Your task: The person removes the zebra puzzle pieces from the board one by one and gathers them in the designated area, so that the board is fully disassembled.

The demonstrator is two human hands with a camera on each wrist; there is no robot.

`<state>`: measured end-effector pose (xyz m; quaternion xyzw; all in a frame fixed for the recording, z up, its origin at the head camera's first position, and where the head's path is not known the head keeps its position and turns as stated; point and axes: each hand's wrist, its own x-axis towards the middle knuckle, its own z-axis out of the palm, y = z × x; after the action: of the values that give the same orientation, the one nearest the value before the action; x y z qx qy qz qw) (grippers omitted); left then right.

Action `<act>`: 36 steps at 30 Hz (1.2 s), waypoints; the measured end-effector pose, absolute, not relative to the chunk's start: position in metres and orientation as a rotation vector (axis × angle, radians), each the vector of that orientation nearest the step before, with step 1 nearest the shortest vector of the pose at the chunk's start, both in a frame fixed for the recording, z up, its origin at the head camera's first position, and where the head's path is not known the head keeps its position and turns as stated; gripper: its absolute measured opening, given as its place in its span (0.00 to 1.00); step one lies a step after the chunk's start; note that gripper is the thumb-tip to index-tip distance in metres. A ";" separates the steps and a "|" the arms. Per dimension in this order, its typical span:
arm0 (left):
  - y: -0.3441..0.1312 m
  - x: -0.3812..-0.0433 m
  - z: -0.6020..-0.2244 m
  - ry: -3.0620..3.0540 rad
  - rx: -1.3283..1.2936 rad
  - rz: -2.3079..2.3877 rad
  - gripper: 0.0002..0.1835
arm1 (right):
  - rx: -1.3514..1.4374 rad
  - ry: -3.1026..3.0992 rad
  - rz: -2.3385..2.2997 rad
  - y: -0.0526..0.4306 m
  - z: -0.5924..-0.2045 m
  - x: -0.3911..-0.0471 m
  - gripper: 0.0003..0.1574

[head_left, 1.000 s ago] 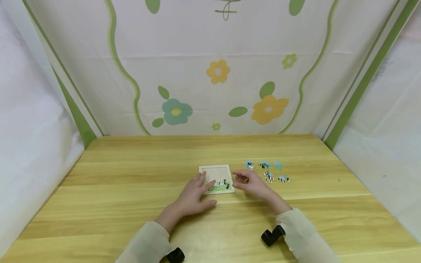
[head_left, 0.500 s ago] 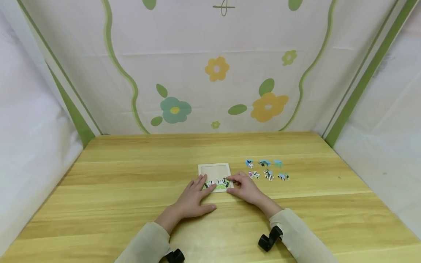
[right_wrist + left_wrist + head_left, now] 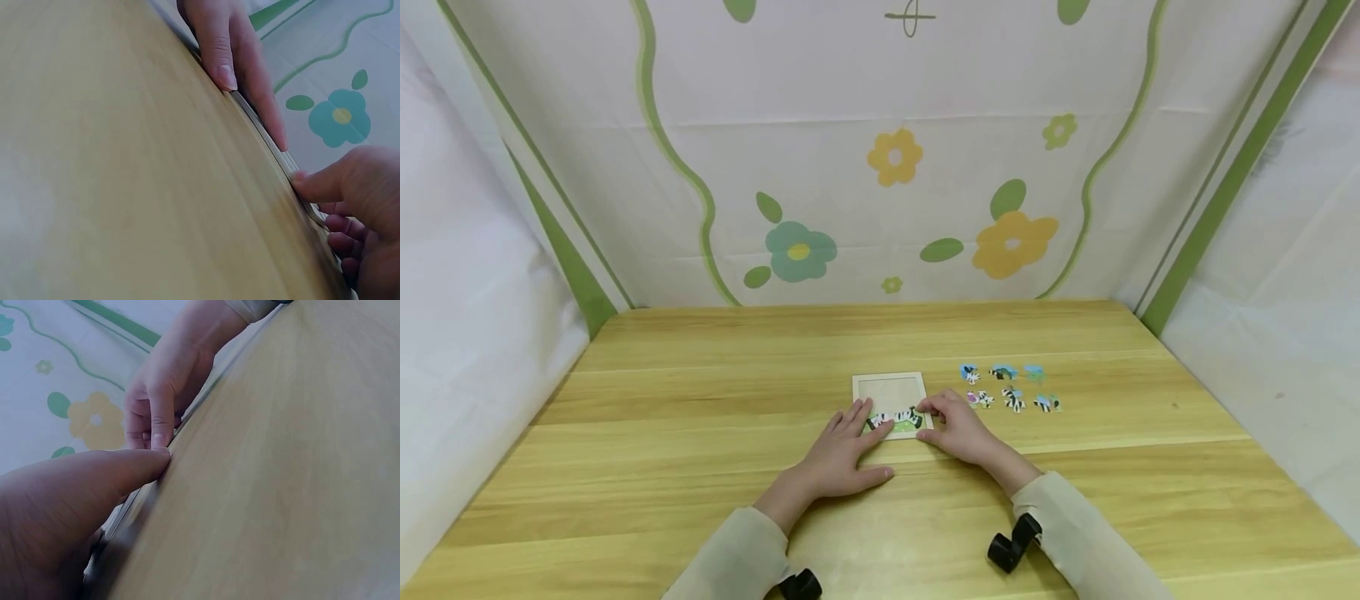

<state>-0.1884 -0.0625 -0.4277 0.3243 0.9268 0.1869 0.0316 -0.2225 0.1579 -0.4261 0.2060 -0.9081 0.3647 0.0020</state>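
Six loose pieces [image 3: 1009, 387] lying right of puzzle frame [image 3: 891, 392]; near row filling, rest bare; left hand [image 3: 842, 454] fingers spread flat steadying, right hand [image 3: 958, 429] fingertips pressing zebra piece [image 3: 910, 414]

The pale wooden worktop [image 3: 715, 400] is left bare to the left and far side of the square wooden puzzle tray [image 3: 891, 390]. Passage to the right is narrowed by small blue-and-zebra puzzle pieces [image 3: 1011, 387], seemingly six, lying just beside the tray.
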 end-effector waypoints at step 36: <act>-0.063 -0.188 -0.428 2.847 0.974 0.603 0.36 | 0.656 -2.811 1.354 0.163 -0.421 -0.225 0.18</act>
<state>-0.1883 -0.0628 -0.4284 0.3171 0.9271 0.1964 0.0366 -0.2250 0.1625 -0.4209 0.2058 -0.8813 0.4247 -0.0234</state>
